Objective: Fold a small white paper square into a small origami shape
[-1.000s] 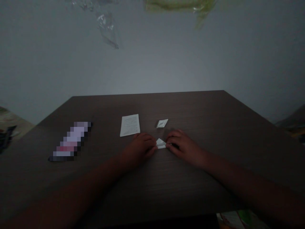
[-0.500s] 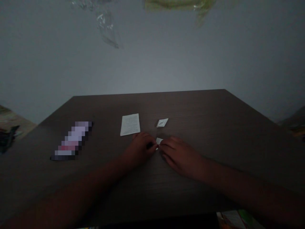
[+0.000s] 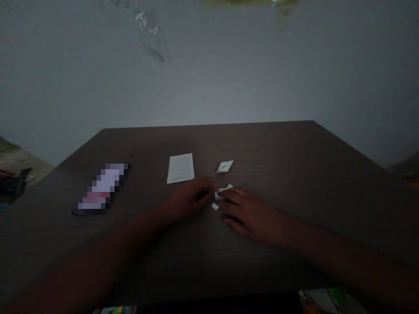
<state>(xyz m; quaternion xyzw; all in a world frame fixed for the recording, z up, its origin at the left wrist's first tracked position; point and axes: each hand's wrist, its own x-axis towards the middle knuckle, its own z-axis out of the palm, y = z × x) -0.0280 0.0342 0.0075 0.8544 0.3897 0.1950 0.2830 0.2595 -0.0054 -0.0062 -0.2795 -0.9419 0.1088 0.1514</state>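
Observation:
On the table, a small folded piece of printed white paper (image 3: 220,194) lies between my hands, with its corners sticking out. My right hand (image 3: 250,213) rests over its right side, fingers spread and pressing on it. From the left, my left hand (image 3: 191,196) reaches the paper's edge with a fingertip; its fingers are curved and the thumb stands apart from them. Part of the paper is hidden under the right fingers. Just beyond it is a folded white diamond-shaped paper (image 3: 225,166). A larger printed white sheet (image 3: 181,168) lies beyond my left hand.
A phone (image 3: 102,188), its screen blurred out, lies on the left of the dark wooden table (image 3: 278,152). The table's far edge is close to a pale wall (image 3: 229,78), where clear plastic (image 3: 150,32) hangs.
My fingers have loosened from a pinch on the small paper. The right fingers now spread over it, and more of its corners show. The view has shifted slightly.

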